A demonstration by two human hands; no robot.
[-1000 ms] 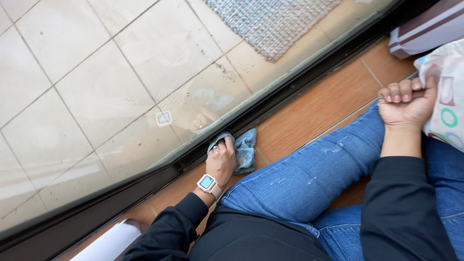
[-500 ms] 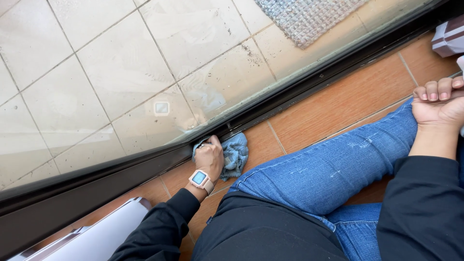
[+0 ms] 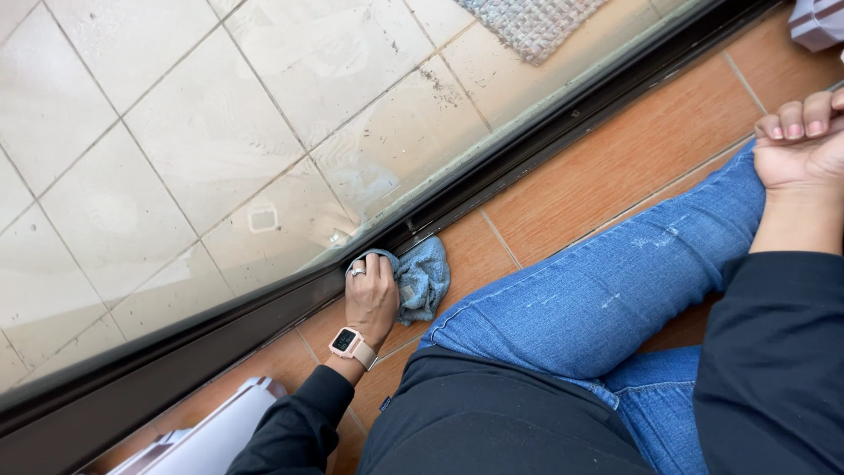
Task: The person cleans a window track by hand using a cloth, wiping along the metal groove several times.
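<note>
My left hand (image 3: pixel 370 297), with a ring and a pink-strapped watch (image 3: pixel 352 343) at the wrist, presses a crumpled blue cloth (image 3: pixel 422 280) against the dark door track (image 3: pixel 527 154) at the foot of the glass. Its fingertips are wrapped in the cloth at the track's edge. My right hand (image 3: pixel 796 141) rests on my knee in blue jeans (image 3: pixel 598 299) at the far right. Its fingers are curled and hold nothing that I can see.
I sit on brown floor tiles (image 3: pixel 633 149) beside a large glass pane (image 3: pixel 176 158); beyond it lie pale dirty tiles and a grey woven mat (image 3: pixel 536 22). A white flat object (image 3: pixel 211 435) lies at the lower left. A striped object (image 3: pixel 818 22) shows at the top right corner.
My left hand has pushed the cloth from the floor tile up into the track edge and bunched it. The view has shifted, and my right hand now sits higher at the right edge.
</note>
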